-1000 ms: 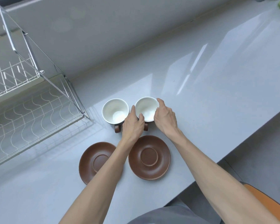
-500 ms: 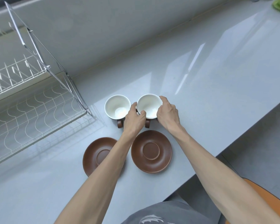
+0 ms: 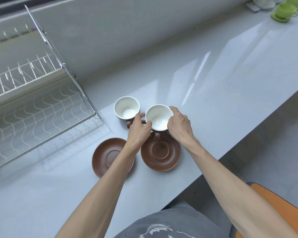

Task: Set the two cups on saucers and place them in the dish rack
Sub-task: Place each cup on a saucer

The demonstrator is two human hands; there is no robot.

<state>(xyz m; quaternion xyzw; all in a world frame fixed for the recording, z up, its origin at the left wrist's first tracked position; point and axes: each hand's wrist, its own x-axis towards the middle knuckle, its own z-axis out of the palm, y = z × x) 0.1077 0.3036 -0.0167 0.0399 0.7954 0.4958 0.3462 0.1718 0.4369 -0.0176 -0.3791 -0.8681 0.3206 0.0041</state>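
With both hands, left hand point(image 3: 139, 130) and right hand point(image 3: 179, 126), grasping the right cup point(image 3: 159, 117), lower it level onto the ring of the right saucer point(image 3: 160, 154)

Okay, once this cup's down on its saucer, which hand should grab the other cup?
Left, probably. The left hand holds the lifted cup on the side right next to the other cup; the right hand would have to cross over.
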